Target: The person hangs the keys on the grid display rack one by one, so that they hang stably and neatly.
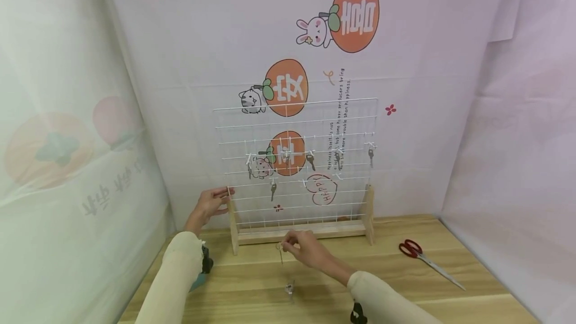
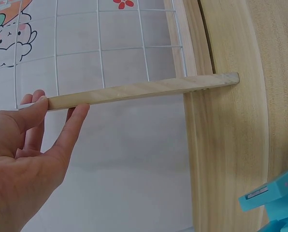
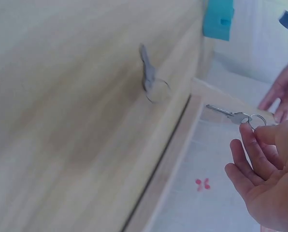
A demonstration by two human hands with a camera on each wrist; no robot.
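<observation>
A white wire grid [image 1: 294, 197] stands upright in a wooden base, with several keys hanging on it, among them one key [image 1: 371, 157] at the right side and another key [image 1: 273, 191] lower left. My left hand [image 1: 211, 203] grips the upper end of the grid's left wooden post [image 2: 134, 91] between thumb and fingers. In front of the base, my right hand [image 1: 308, 250] pinches a metal key [image 3: 237, 116] by its ring, and the key's blade points away from the fingers. Another key [image 3: 148, 72] with a ring lies on the table, nearer to me.
Red-handled scissors [image 1: 420, 255] lie on the wooden table at the right. A teal object [image 2: 274, 198] sits at the left, partly hidden by my left forearm in the head view. Printed white cloth [image 1: 189, 89] hangs behind the grid and along both sides.
</observation>
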